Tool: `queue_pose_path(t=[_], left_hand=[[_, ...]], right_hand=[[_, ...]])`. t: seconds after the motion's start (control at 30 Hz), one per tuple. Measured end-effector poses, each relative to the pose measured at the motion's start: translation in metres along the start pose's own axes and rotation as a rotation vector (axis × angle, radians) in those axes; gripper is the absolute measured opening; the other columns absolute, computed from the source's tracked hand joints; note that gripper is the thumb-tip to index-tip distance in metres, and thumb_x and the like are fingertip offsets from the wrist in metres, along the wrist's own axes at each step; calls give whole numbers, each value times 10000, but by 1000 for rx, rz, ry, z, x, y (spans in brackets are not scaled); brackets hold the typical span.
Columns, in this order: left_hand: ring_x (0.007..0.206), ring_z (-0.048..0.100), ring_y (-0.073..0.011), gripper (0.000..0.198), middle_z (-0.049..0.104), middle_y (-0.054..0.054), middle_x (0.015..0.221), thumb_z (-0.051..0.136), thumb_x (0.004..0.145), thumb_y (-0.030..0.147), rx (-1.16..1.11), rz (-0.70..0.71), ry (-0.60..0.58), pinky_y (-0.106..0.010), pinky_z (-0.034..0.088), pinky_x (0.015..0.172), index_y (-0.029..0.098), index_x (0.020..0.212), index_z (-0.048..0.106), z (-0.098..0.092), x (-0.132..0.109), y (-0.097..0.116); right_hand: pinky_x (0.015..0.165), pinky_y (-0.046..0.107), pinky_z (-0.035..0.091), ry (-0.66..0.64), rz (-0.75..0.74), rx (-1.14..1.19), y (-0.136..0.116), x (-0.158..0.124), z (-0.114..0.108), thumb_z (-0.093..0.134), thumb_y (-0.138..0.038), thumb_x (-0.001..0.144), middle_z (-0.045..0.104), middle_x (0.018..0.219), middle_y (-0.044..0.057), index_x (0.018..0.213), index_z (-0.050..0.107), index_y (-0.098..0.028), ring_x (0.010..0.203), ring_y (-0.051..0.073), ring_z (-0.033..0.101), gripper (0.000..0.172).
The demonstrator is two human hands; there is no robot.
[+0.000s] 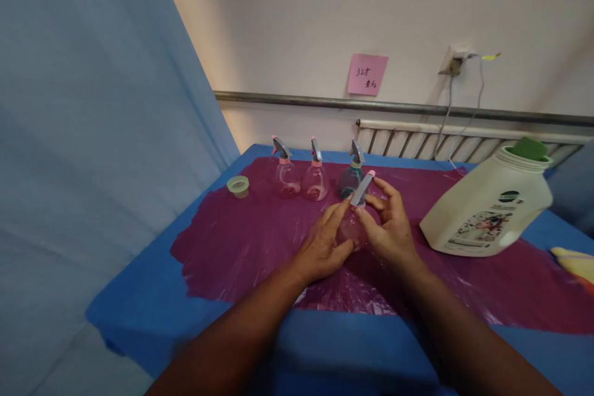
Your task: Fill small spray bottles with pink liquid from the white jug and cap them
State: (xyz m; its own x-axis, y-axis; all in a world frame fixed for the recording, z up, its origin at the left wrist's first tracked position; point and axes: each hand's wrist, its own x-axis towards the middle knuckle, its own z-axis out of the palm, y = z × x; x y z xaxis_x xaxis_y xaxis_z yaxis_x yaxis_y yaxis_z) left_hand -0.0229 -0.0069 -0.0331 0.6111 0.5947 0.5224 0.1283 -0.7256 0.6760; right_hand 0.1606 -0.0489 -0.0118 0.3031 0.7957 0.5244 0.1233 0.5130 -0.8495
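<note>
Between my hands stands a clear pink spray bottle (pixel 346 232) with a grey spray head and a pink nozzle tip. My left hand (pixel 325 238) wraps round the bottle's body from the left. On the right, my right hand (pixel 390 226) has its fingers closed about the collar below the spray head. Just behind is a teal spray bottle (pixel 349 180), partly covered by the one I hold. Two more pink spray bottles, one (pixel 315 184) nearer and another (pixel 286 180) further left, stand upright with a little liquid in the bottom.
A small pale-green cup (pixel 238 186) sits at the left. At the right a large cream jug (pixel 492 210) has something green in its mouth. Purple plastic sheet (pixel 241 241) covers the blue table (pixel 148 291). Behind are a metal rail (pixel 297 99), a radiator (pixel 403 135) and cords.
</note>
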Motion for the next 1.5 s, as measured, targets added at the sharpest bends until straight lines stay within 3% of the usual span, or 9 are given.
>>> queue_pose_path(t=[0.1, 0.2, 0.3, 0.4, 0.47, 0.8, 1.03, 1.23, 1.5], left_hand=[[1680, 497, -364, 1032, 478, -118, 1818, 773, 997, 196, 8, -10, 5, -616, 440, 1398, 395, 1863, 248, 2, 0, -2], [1662, 517, -359, 1038, 501, -110, 1800, 793, 990, 209, 8, -27, 17, -605, 451, 1392, 395, 1860, 258, 2, 0, -2], [1667, 513, -364, 1020, 497, -111, 1804, 803, 1011, 253, -1, -32, 14, -615, 455, 1387, 407, 1859, 257, 2, 1, -1], [1690, 488, -363, 992, 467, -111, 1832, 790, 1044, 291, -18, 3, 8, -631, 431, 1401, 422, 1861, 244, 1, 2, 0], [1692, 486, -353, 985, 464, -105, 1835, 777, 1048, 275, -21, 12, 10, -619, 424, 1408, 423, 1862, 242, 1, 2, 1], [1647, 537, -353, 938, 533, -127, 1769, 803, 1008, 250, 2, -68, 5, -597, 458, 1387, 349, 1823, 349, 1, 0, 3], [1681, 495, -353, 954, 494, -124, 1800, 778, 1020, 238, -10, -19, 13, -610, 429, 1406, 367, 1838, 305, 1, 1, 0], [1620, 563, -361, 998, 559, -129, 1739, 826, 953, 194, 26, -64, 33, -605, 470, 1375, 350, 1816, 349, 4, 2, -1], [1599, 583, -412, 1094, 570, -190, 1714, 925, 947, 390, 80, -78, 105, -658, 490, 1338, 297, 1831, 287, 8, 1, -13]], right_hand=[[1140, 513, 622, 83, -16, -64, 1, 4, 3, 916, -353, 929, 815, 1170, 35, 1566, 576, -328, 1135, 249, 796, 723], [1106, 499, 627, 133, -13, -86, 4, 5, 4, 957, -336, 875, 772, 1113, 12, 1574, 572, -323, 1064, 238, 773, 799], [1176, 519, 600, 89, -24, -69, 5, 1, 3, 928, -337, 917, 779, 1245, 47, 1668, 506, -343, 1173, 253, 771, 861], [1260, 548, 557, -7, -20, -46, 4, -5, 0, 778, -356, 1057, 765, 1473, 102, 1762, 420, -365, 1371, 274, 744, 791], [1263, 548, 560, -25, -6, -45, 2, -7, 0, 731, -363, 1091, 768, 1502, 108, 1780, 416, -369, 1406, 277, 738, 757], [1161, 508, 612, 109, -24, -87, 3, 0, 2, 923, -350, 917, 759, 1105, 0, 1669, 519, -341, 1086, 227, 770, 854], [1288, 581, 533, 5, -1, -76, 4, -8, -1, 751, -395, 1083, 784, 1458, 110, 1787, 400, -359, 1399, 285, 742, 787], [1179, 542, 608, 93, -30, -116, -1, -2, 4, 867, -375, 976, 801, 1248, 68, 1681, 529, -336, 1208, 270, 772, 783], [1124, 506, 618, 168, -4, -85, 7, -1, 13, 922, -374, 896, 763, 1114, 20, 1641, 522, -294, 1068, 235, 760, 849]])
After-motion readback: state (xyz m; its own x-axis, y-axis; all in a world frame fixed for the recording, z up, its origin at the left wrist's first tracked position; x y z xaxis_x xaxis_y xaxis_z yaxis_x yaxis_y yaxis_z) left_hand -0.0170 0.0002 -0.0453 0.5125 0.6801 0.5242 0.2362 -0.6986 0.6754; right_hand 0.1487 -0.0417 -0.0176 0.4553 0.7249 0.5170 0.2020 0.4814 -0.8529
